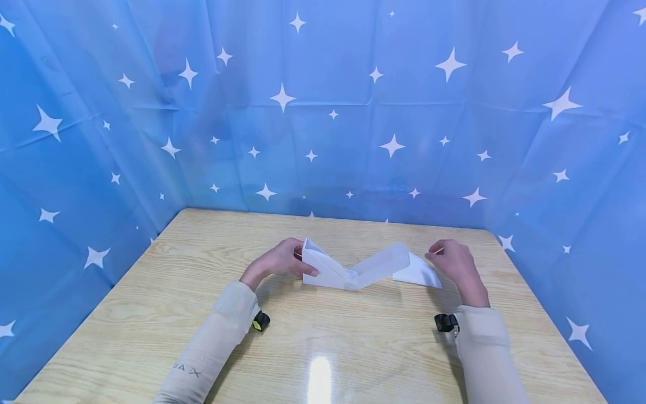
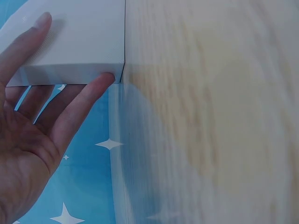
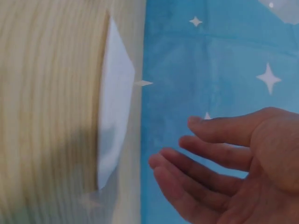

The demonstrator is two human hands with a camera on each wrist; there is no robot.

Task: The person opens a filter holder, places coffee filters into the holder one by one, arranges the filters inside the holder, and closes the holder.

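Observation:
My left hand (image 1: 282, 258) grips the left end of a thin white box (image 1: 325, 269). In the left wrist view, the thumb lies over the broad face of the white box (image 2: 88, 37), and a fingertip touches its lower edge near the corner. From the box's right end, a translucent whitish flap (image 1: 381, 264) slants up to the right. Just beyond that flap, a white paper-like piece (image 1: 418, 273) lies on the table. To its right hovers my right hand (image 1: 454, 261), fingers loosely bent and holding nothing; the right wrist view shows this hand (image 3: 224, 172) apart from the white piece (image 3: 115, 102).
A light wood-grain table (image 1: 353, 342) lies under both hands. Behind it and along both sides hangs a blue curtain (image 1: 333, 62) with white stars. Each wrist carries a small black camera, one at the left cuff (image 1: 261, 321) and one at the right cuff (image 1: 446, 322).

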